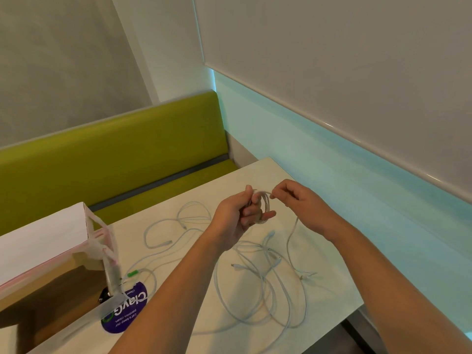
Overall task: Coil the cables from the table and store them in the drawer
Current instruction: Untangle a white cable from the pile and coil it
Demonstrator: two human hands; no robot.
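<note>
Winding cable [264, 200] mid-frame: left hand [236, 221] fingers curl round coil, right hand [297, 200] pinches strand; keep loops even, tail untangled.

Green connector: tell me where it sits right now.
Head view, lower left: the green connector lies on the table just right of the drawer unit, above the purple sticker.

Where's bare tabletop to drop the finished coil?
Free: the far corner of the table, between the green bench and the wall, beyond both hands. Also a strip along the wall side, right of the right hand. Crowded: loose cables sprawl across the middle and near edge; the drawer unit and purple sticker fill the left.
</note>
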